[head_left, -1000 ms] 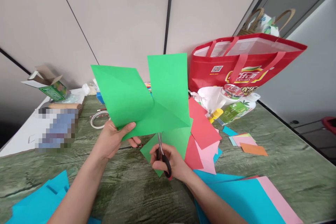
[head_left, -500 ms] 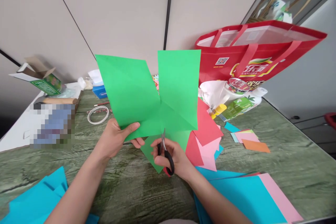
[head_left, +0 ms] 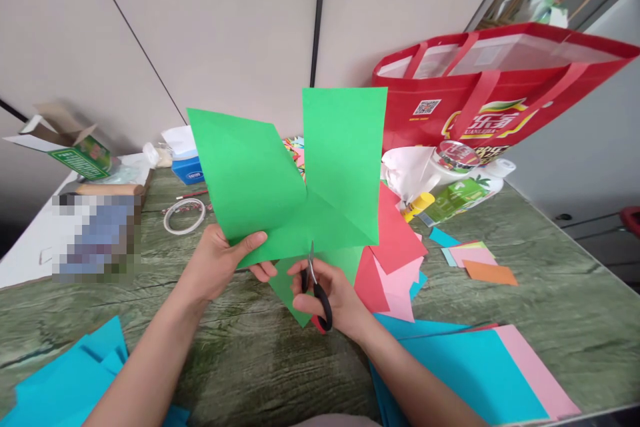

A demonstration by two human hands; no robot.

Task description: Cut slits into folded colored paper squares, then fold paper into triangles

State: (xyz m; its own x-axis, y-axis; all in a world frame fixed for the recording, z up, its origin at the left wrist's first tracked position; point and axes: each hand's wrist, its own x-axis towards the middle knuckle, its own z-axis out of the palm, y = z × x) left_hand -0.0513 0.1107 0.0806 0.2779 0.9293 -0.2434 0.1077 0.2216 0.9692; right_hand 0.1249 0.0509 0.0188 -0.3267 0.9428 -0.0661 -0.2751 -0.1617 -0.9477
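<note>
My left hand (head_left: pixel 227 257) pinches the lower left part of a green sheet of paper (head_left: pixel 250 180), thumb in front and fingers behind. A slit runs down from the sheet's top edge to about its middle, and the two halves stand apart there. My right hand (head_left: pixel 330 290) has its fingers in the black handles of a pair of scissors (head_left: pixel 323 307). The blades point up at the sheet's lower edge, partly overlapping it. Beneath the sheet, more green paper (head_left: pixel 295 293) lies on the table.
Red and pink paper (head_left: pixel 400 240) lies right of the green sheet. Blue sheets (head_left: pixel 470 367) are at the front right, more blue paper (head_left: pixel 75 373) at the front left. A tape roll (head_left: pixel 185 216), tissue box (head_left: pixel 189 170), glue stick (head_left: pixel 417 205) and red bag (head_left: pixel 430 90) stand farther back.
The view has shifted a little. The right half of the green sheet stands slightly higher and wider apart from the left. Both hands keep their hold.
</note>
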